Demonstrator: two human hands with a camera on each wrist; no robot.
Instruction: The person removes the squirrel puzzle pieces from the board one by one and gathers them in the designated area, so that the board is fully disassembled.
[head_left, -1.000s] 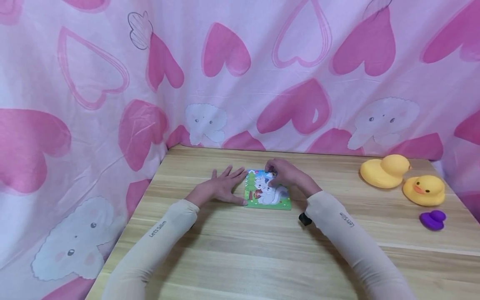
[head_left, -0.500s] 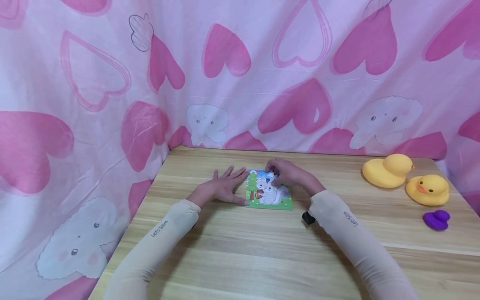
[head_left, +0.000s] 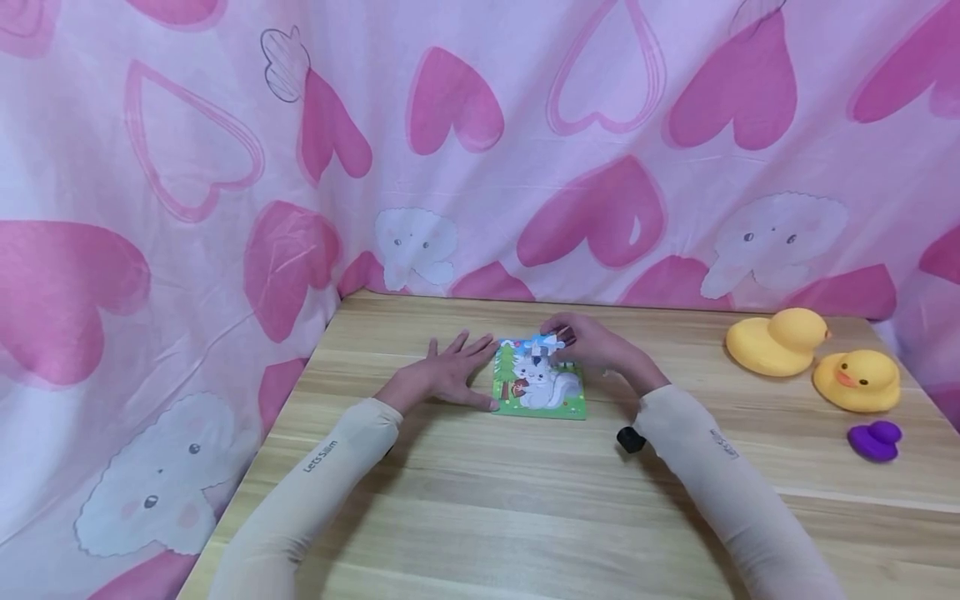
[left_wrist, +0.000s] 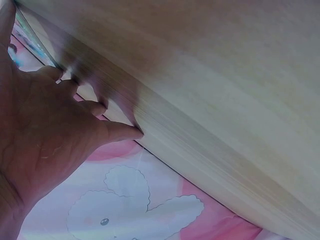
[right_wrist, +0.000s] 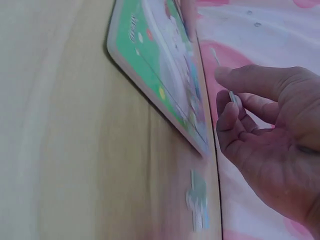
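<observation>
A small square jigsaw puzzle (head_left: 551, 392) shows a white squirrel, a green tree and grass. My left hand (head_left: 453, 375) rests with spread fingers along its left edge, the thumb at the lower left corner. My right hand (head_left: 596, 343) is over the puzzle's upper right, pinching a thin puzzle piece (head_left: 553, 342) between thumb and fingers. In the right wrist view that piece appears nearly edge-on, raised off the board. Another loose puzzle piece (right_wrist: 198, 202) lies on the table beside the board, mostly hidden by the right hand in the head view.
On the right of the wooden table (head_left: 465, 508) sit a large yellow duck (head_left: 772, 343), a smaller yellow duck (head_left: 857, 380) and a purple duck (head_left: 874, 441). A pink heart-print curtain (head_left: 465, 183) hangs along the back and left edges.
My right hand has risen slightly and shifted right, and the pinched piece now shows lifted off the board. My left hand keeps its place at the left edge.
</observation>
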